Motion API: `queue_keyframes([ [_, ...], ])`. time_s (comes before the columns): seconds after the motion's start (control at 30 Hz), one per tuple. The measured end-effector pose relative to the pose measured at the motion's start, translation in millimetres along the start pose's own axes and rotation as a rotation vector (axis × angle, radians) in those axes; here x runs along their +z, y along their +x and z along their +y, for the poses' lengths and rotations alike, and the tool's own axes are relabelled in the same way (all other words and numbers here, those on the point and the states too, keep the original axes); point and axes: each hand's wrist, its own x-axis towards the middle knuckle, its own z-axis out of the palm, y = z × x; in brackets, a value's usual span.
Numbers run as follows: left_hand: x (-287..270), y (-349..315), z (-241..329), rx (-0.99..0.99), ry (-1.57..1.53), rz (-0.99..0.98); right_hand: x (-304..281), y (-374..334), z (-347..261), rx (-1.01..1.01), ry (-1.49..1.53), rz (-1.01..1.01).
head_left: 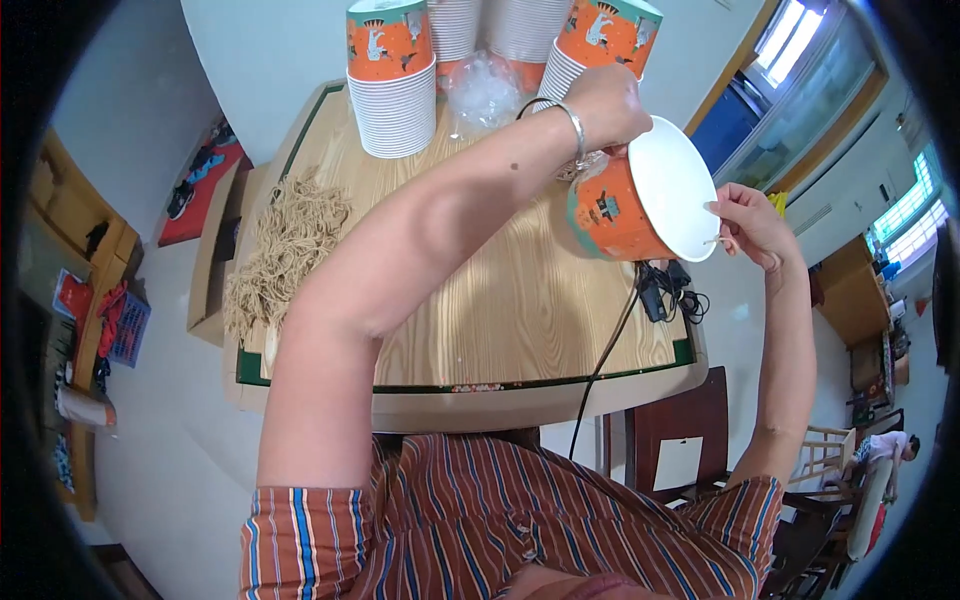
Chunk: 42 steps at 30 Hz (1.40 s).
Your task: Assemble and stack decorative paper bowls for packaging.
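Observation:
An orange paper bucket (612,208) with a white inside is tipped on its side above the table, its mouth turned right. My left arm reaches across the table, and my left hand (608,105) is closed at the bucket's upper rim; its fingertips are mostly hidden. At the lower right rim my right hand (755,225) has thumb and fingers pinched together. A short end of beige cord (716,240) shows at the rim by those fingers. Behind the bucket, clear plastic and some cord are partly covered by my left hand.
Tall stacks of white-rimmed paper buckets (392,105) stand along the table's far side, with a clear plastic bag (484,92) between them. A heap of beige cords (290,245) lies at left. A black adapter with cables (660,290) sits at right. A dark chair (700,415) stands near the front edge.

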Motion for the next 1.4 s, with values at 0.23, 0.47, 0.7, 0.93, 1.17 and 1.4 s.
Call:
queue_keyframes([
  [0.23,13.8,15.0,2.1,0.155,0.189,0.124,-8.5,1.6,-16.4,-0.058,-0.141,0.235],
  [0.47,35.8,17.4,6.8,0.397,0.104,0.354,-26.8,2.8,-21.2,-0.199,-0.088,0.444],
  [0.7,30.7,57.9,32.6,0.849,0.224,0.638,-63.1,36.7,-32.2,-0.635,-0.060,0.659],
  [0.93,-18.0,116.3,45.5,1.113,0.592,0.749,-85.5,101.9,-79.5,-0.815,-0.331,0.948],
  [1.17,-71.5,155.2,44.0,1.164,0.823,0.843,-81.2,188.3,-140.2,-0.983,-0.040,0.765],
  [1.4,-98.5,164.1,23.9,1.275,0.926,0.825,-61.3,262.9,-155.5,-1.035,0.056,0.617],
])
